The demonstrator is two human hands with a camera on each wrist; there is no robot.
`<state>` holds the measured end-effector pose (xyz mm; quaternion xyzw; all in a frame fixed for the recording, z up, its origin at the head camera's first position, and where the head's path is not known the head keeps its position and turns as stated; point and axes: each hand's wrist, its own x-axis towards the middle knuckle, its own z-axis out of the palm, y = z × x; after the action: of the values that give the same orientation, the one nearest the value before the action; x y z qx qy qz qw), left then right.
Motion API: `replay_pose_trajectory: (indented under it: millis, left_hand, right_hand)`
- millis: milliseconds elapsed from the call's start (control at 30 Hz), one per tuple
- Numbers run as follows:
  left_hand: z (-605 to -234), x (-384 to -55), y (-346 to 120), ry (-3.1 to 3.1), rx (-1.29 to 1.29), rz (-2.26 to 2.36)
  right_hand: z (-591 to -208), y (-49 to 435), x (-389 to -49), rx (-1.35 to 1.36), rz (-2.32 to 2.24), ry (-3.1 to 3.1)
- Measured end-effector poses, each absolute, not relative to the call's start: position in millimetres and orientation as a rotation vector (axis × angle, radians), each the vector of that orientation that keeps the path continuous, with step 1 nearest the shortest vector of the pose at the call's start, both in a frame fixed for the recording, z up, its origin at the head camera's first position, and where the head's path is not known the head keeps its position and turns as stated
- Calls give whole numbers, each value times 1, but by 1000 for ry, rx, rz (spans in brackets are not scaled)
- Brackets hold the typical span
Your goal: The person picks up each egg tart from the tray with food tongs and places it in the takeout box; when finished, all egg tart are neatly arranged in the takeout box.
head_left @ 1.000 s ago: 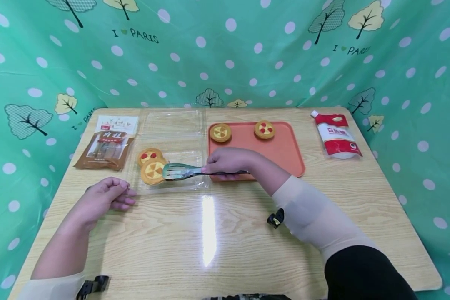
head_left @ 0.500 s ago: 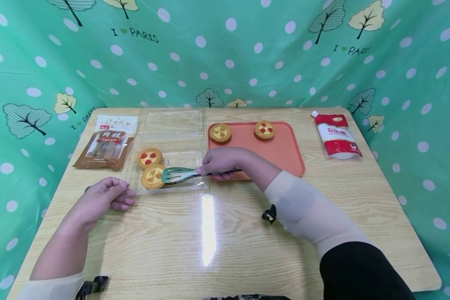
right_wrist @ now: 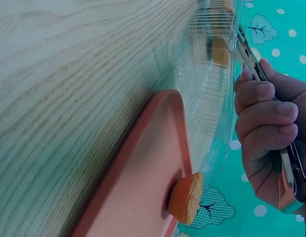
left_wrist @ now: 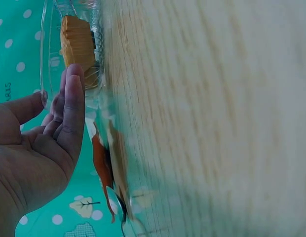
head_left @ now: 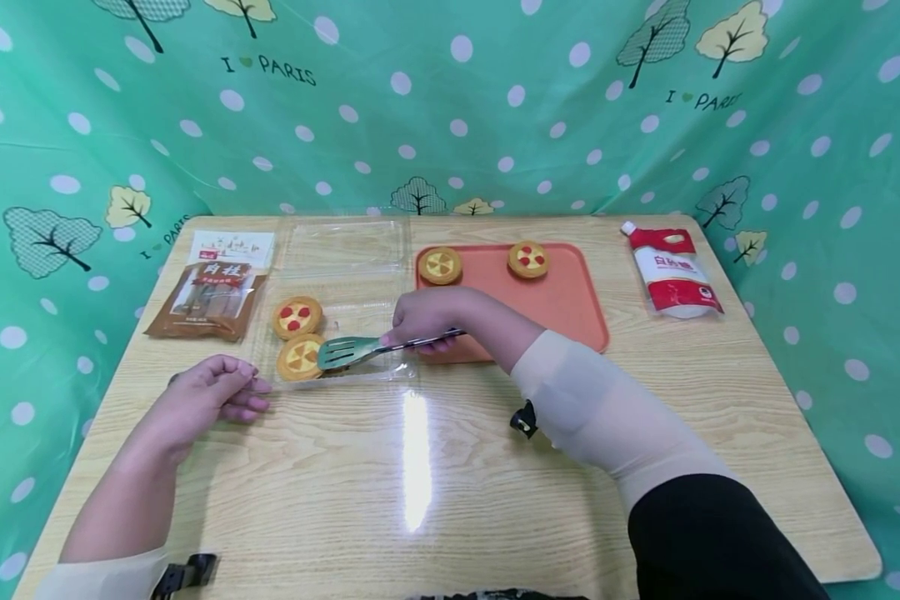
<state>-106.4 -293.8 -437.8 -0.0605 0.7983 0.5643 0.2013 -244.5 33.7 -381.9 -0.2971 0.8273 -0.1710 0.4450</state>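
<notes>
Free running down the middle of the bench (head_left: 330,500), from front edge right up to the clear container (head_left: 367,315)! Hemmed in just outside the container's front-left corner by the left hand (head_left: 221,389). Packed close inside its left wall with a red-dotted tart (head_left: 297,317) and a wedge-patterned tart (head_left: 296,358), and barred on the right by tongs (head_left: 345,352) and right hand (head_left: 427,318). Cut across from the bench's front-right by the right sleeve (head_left: 600,417). Passable over the tray's (head_left: 562,308) right edge, up to the red-and-white pouch (head_left: 675,271). Blocked toward the back-left corner by the brown bag (head_left: 213,292).
</notes>
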Motion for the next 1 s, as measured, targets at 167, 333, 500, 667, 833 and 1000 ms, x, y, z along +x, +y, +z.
replay_pose_trajectory:
  millis: [167,333,500,667,833,1000]
  left_hand:
    - [-437,-106,-293,2234,-169,1577]
    - [-438,-106,-292,2234,-163,1583]
    - [-438,-106,-292,2233,-154,1585]
    - [-437,-106,-292,2236,-161,1580]
    - [-437,-106,-292,2230,-165,1583]
    - [-437,-106,-293,2227,-168,1579]
  right_hand:
    - [-380,32,-244,-714,-402,2044]
    - [-377,34,-244,-687,-406,1991]
    - [-375,42,-247,-696,-403,1988]
    - [-370,50,-250,-706,-433,2034]
    - [-364,54,-251,-735,-493,2074]
    - [-364,48,-247,-763,-580,2044]
